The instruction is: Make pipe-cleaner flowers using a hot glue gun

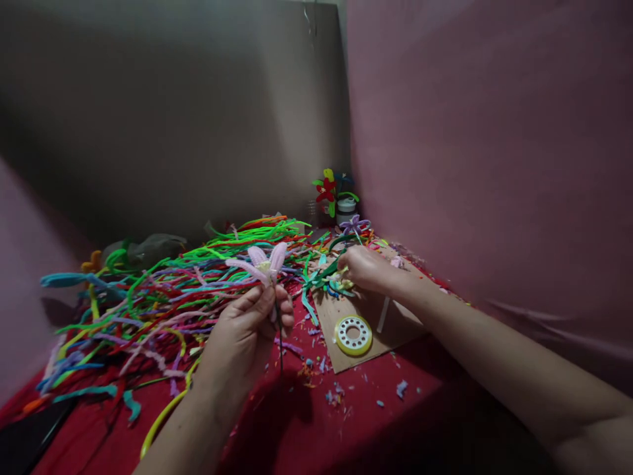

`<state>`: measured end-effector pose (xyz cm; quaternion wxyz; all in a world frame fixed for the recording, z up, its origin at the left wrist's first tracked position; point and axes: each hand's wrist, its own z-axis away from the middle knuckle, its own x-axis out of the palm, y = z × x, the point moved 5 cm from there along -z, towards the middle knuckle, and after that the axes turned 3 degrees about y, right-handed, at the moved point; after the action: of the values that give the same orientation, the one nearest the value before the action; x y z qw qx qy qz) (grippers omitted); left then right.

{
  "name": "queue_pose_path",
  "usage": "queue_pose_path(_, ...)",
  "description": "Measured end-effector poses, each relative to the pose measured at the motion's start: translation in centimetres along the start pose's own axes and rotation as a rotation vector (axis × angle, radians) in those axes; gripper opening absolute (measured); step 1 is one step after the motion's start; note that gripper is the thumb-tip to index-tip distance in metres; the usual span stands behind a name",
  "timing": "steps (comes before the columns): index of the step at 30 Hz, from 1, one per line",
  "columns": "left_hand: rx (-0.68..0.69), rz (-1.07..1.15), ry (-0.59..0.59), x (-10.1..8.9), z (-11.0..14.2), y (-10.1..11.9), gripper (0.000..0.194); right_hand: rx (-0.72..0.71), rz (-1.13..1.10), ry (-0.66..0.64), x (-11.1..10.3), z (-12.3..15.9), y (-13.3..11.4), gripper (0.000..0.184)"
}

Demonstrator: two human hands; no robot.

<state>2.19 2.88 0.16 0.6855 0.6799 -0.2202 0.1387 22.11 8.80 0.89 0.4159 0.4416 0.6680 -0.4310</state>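
My left hand (254, 320) is closed round the thin dark stem of a pale pink pipe-cleaner flower (267, 264), just under its petals. The flower faces up, with a yellowish centre, and its stem points down below my fingers. Over a heap of green, teal and pale yellow pipe-cleaner pieces (324, 274) is my right hand (364, 267), its fingers curled down among them. Whatever those fingertips pinch, if anything, is hidden. Just behind that hand, a purple pipe-cleaner flower (355, 225) shows.
Many coloured pipe cleaners (163, 290) spread across the left of the red cloth (356, 422). A yellow-edged tape roll (353, 335) and a white stick (383, 315) lie on a brown board (341, 359). Behind stand a lidded jar (346, 210) and a red flower (325, 190). Fuzz scraps litter the front.
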Motion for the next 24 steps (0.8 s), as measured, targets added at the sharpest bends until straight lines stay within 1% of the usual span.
queue_pose_path(4,-0.029,-0.005,-0.02,0.0,-0.1,-0.3,0.011,-0.001,0.129,-0.02,1.2,0.2,-0.6,0.016)
queue_pose_path(7,-0.041,-0.013,-0.012,-0.1,-0.1,-0.3,0.01,-0.007,0.182,0.014,1.1,0.3,-0.4,0.015)
queue_pose_path(10,-0.069,0.012,0.007,-0.2,-0.2,-0.4,0.009,-0.001,0.208,0.107,0.3,0.6,-0.2,0.019)
queue_pose_path(12,-0.091,0.032,0.006,-0.3,-0.2,-0.6,0.007,-0.015,0.206,0.208,-0.4,1.2,-0.5,0.025)
queue_pose_path(13,-0.096,0.039,0.004,-0.3,-0.2,-0.8,0.005,-0.055,0.194,0.278,-0.8,1.7,-1.0,0.027)
queue_pose_path(14,-0.105,0.041,0.001,-0.2,-0.1,-0.9,0.004,-0.125,0.17,0.364,-1.1,2.2,-1.7,0.029)
queue_pose_path(16,-0.131,0.039,-0.004,-0.2,0.0,-1.4,0.001,-0.339,0.097,0.553,-1.8,3.8,-3.4,0.029)
queue_pose_path(18,-0.179,0.045,-0.033,0.1,0.3,-1.9,0.001,-0.539,0.032,0.686,-2.1,5.5,-4.8,0.025)
queue_pose_path(20,-0.232,0.058,-0.104,0.7,0.7,-2.4,0.002,-0.656,0.025,0.736,-2.0,6.7,-5.6,0.022)
queue_pose_path(22,-0.26,0.065,-0.173,1.2,1.0,-2.6,0.004,-0.697,0.056,0.728,-1.6,7.3,-6.0,0.023)
queue_pose_path(24,-0.261,0.061,-0.204,1.4,1.1,-2.7,0.005,-0.706,0.087,0.693,-1.0,7.4,-6.2,0.025)
